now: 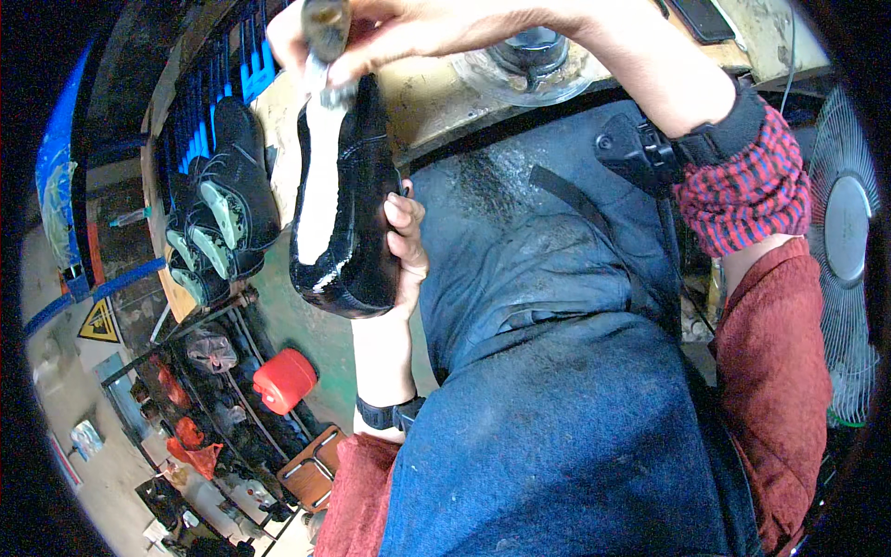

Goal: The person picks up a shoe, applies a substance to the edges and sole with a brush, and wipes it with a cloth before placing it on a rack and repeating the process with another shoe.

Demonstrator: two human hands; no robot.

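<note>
- nearest me, a blue apron (548, 436) covers the person's lap, dusty and creased, with dark red sleeves (775, 371) on both sides.
- beyond it, the left hand (406, 251) is clamped on the right side of a glossy black shoe (367, 232), fingers curled around it; the shoe is up off the counter, left of the lap, a white strip running along its length.
- farther, the right hand (399, 32) reaches across from the right, thumb and fingers together on a worn brush (325, 32); its bristles are at the shoe's far end, though i can't tell how firmly they press.
- behind, the wooden counter (436, 104) carries a round clear dish (475, 76) and, far right, a dark phone (703, 19).
- left of the shoe, more black shoes (243, 181) with pale green linings sit crowded together.
- farther left, a red container (285, 381) is on the green floor (327, 367).
</note>
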